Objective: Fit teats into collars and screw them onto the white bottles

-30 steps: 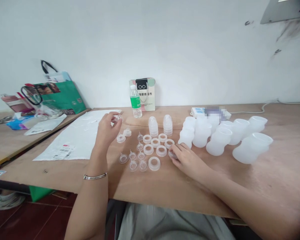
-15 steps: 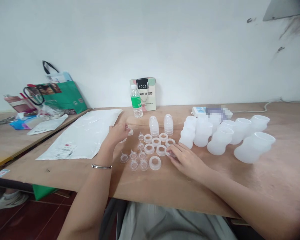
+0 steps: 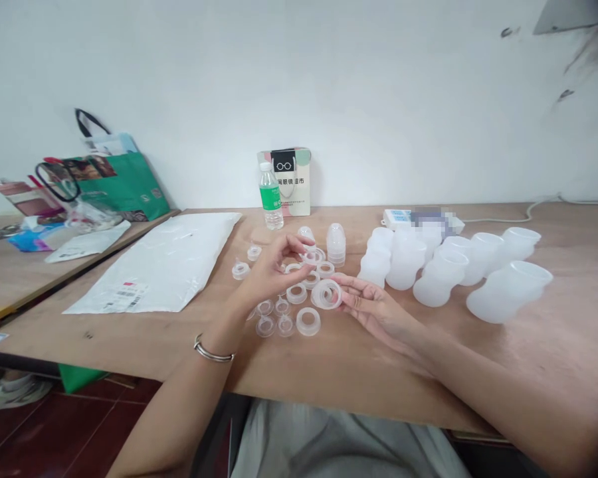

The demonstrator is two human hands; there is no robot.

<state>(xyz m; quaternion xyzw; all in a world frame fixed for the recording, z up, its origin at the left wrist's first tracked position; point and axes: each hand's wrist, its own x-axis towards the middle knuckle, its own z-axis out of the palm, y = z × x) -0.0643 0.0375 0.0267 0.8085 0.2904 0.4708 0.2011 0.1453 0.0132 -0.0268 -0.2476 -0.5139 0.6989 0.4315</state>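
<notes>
My left hand (image 3: pixel 282 265) pinches a clear teat (image 3: pixel 313 255) between thumb and fingertips, above the rows of parts. Lower and to the right, my right hand (image 3: pixel 371 302) holds a translucent bottle collar ring (image 3: pixel 327 294), its opening turned toward me. Beneath and between my hands lie several more collar rings (image 3: pixel 308 321) and several loose teats (image 3: pixel 265 325), some partly hidden by my left hand. Two small clear pieces (image 3: pixel 240 269) rest left of my left hand. Behind stand two clear domed caps (image 3: pixel 336 245), one partly covered by my fingers.
Several frosted curvy bottles (image 3: pixel 446 279) stand on the right of the wooden table (image 3: pixel 379 378). A white plastic mailer (image 3: pixel 154 265) lies left. At the back are a water bottle (image 3: pixel 272 199), a paper bag (image 3: pixel 298 186) and a white box (image 3: pixel 397 218). A green bag (image 3: pixel 134 186) stands far left.
My left hand has moved right from beside the mailer, bringing a teat over the rings. My right hand has lifted a collar ring from the table and turned it upright.
</notes>
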